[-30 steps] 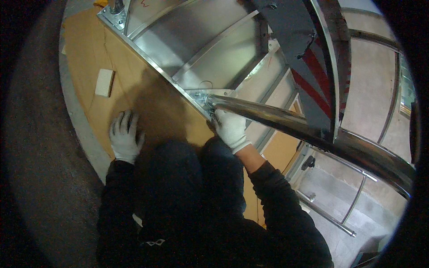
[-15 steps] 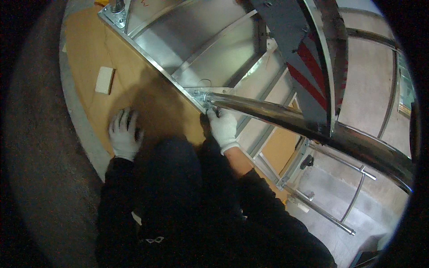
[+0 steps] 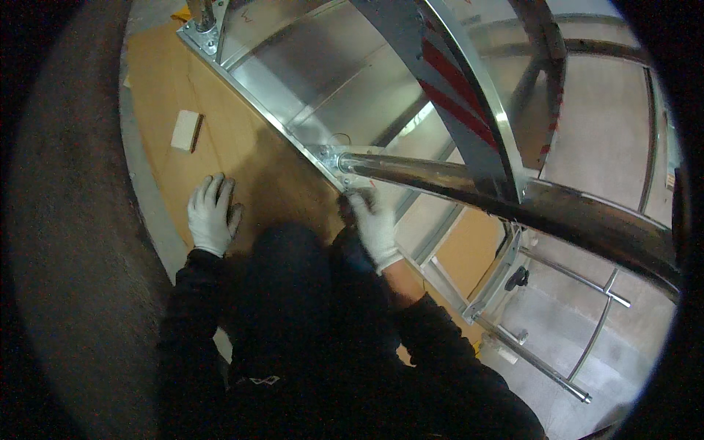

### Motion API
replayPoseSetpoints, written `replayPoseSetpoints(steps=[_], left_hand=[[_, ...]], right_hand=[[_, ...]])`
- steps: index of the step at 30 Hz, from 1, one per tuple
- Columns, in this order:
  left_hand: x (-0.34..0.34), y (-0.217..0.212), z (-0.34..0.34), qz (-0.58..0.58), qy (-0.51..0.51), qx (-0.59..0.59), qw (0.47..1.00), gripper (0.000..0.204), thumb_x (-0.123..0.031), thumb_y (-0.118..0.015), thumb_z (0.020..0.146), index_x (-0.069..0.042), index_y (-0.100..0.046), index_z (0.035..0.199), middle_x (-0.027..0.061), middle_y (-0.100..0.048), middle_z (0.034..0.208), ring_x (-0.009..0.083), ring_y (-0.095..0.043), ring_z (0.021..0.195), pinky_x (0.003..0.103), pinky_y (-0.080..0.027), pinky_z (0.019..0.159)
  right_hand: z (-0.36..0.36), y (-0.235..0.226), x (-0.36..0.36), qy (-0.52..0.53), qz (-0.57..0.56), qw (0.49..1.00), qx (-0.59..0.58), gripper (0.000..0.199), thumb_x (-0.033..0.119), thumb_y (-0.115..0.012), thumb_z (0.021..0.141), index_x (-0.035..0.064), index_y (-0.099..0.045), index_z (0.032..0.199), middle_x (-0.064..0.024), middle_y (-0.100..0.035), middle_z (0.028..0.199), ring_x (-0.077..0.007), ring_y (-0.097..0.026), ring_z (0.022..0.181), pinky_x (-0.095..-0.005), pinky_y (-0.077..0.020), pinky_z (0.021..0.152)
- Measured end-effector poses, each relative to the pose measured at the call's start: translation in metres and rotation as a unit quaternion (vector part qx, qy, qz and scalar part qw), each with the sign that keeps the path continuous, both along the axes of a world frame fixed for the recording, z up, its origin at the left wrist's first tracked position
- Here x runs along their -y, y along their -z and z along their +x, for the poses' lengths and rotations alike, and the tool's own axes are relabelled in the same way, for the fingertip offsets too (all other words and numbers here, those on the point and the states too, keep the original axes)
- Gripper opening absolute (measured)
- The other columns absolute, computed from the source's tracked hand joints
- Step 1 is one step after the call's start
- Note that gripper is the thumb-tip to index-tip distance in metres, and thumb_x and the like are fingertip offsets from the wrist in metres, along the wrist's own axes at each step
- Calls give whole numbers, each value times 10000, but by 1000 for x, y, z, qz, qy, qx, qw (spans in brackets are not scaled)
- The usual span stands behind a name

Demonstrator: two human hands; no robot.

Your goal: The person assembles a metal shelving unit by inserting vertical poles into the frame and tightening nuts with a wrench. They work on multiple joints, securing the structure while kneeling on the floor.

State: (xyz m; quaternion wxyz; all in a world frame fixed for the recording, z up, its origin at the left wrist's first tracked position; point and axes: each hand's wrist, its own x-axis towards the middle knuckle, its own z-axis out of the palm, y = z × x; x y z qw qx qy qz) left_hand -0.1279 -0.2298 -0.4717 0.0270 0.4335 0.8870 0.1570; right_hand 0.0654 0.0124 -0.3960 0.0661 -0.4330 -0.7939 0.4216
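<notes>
My left hand (image 3: 211, 215), in a white work glove, lies with its fingers stretched out on a brown board (image 3: 158, 81). Beyond its fingertips rests a small cream block (image 3: 186, 130) with a darker side. My right hand (image 3: 375, 229), also gloved and smudged dark at the fingers, is closed at the edge of a metal frame (image 3: 257, 112). It sits just below a metal corner plate (image 3: 327, 155) from which a shiny metal tube (image 3: 411, 170) runs off to the right. Whatever its fingers pinch, if anything, is hidden.
A grey curved panel with red stripes (image 3: 455, 81) stands over the tube at the upper right. Another post (image 3: 200, 15) rises from the frame's far left corner. Thin metal rails (image 3: 539, 359) lie at the lower right. Dark floor (image 3: 73, 257) runs along the left.
The head view has shifted, so the frame and board appear farther right. My right hand has drawn slightly nearer to me, away from the corner plate. My left hand stays flat on the board.
</notes>
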Motion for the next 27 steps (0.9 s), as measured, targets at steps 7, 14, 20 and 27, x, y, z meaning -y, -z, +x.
replayPoseSetpoints(steps=[7,14,20,27], left_hand=[[15,-10,-21,9,78,-10,997,535,-203,-697,728,-107,-536,1229,109,-516,1275,327,-470,1192,470,-374,990],[18,2,-18,15,57,-15,998,554,-196,-705,709,-128,-533,1231,96,-515,1276,314,-467,1202,471,-368,1004],[19,5,-19,13,60,-13,998,537,-200,-704,713,-126,-550,1223,93,-513,1278,311,-468,1203,467,-367,1010],[17,-2,-20,5,56,1,998,519,-200,-704,714,-120,-566,1208,97,-514,1274,313,-469,1200,465,-374,1005]], right_hand=[[8,1,-39,-199,262,942,69,185,262,-581,877,125,-624,994,-132,-645,853,-336,-633,740,-429,-498,623],[-1,15,-44,-284,304,896,153,189,274,-579,871,121,-625,974,-113,-636,834,-315,-632,757,-420,-505,650],[-7,16,-44,-290,306,889,179,162,268,-579,862,114,-605,902,-101,-634,816,-323,-630,709,-430,-499,602],[-16,7,-50,-376,333,845,185,110,147,-538,827,96,-597,905,-136,-637,768,-319,-651,745,-435,-506,628]])
